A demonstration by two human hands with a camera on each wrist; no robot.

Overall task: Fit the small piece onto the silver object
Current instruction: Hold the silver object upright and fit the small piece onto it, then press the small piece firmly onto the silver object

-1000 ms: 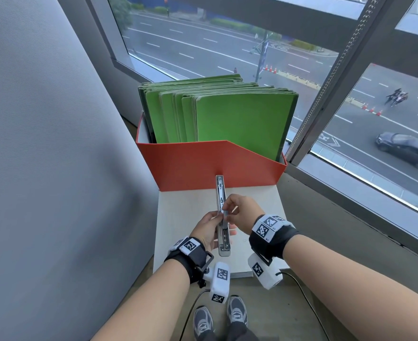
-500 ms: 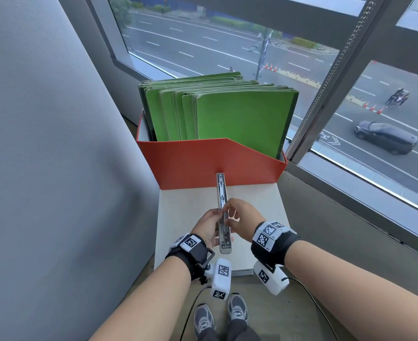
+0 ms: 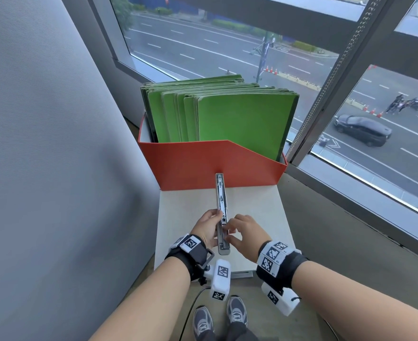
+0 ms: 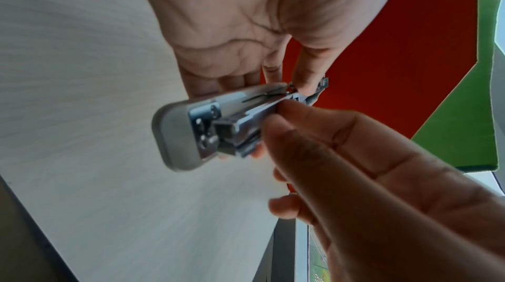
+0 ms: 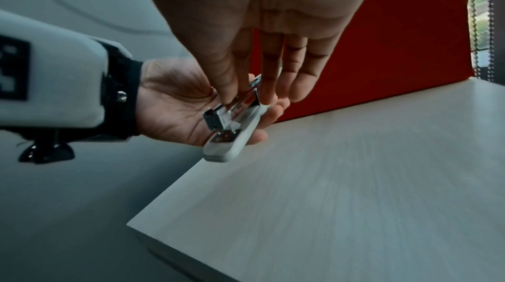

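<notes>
The silver object [image 3: 220,193] is a long, narrow metal bar held lengthwise above the white table, its far tip near the red box. My left hand [image 3: 206,228] grips its near half from the left, fingers curled under it. My right hand [image 3: 244,232] pinches the small piece against the bar's near end. In the right wrist view the small piece [image 5: 237,107] is a short chrome channel with a dark end, lying on the silver object [image 5: 232,148] between thumb and fingers. The left wrist view shows the small piece [image 4: 232,129] seated in the grey-ended silver object [image 4: 175,135].
A red file box [image 3: 203,166] full of upright green folders [image 3: 240,119] stands at the table's [image 3: 252,212] far end. A grey partition [image 3: 55,168] runs along the left. A window ledge and frame [image 3: 350,205] lie to the right. My shoes show below the table's near edge.
My right hand has slid along the silver object towards its near end, pinching the small piece there. The left hand keeps its grip in much the same place.
</notes>
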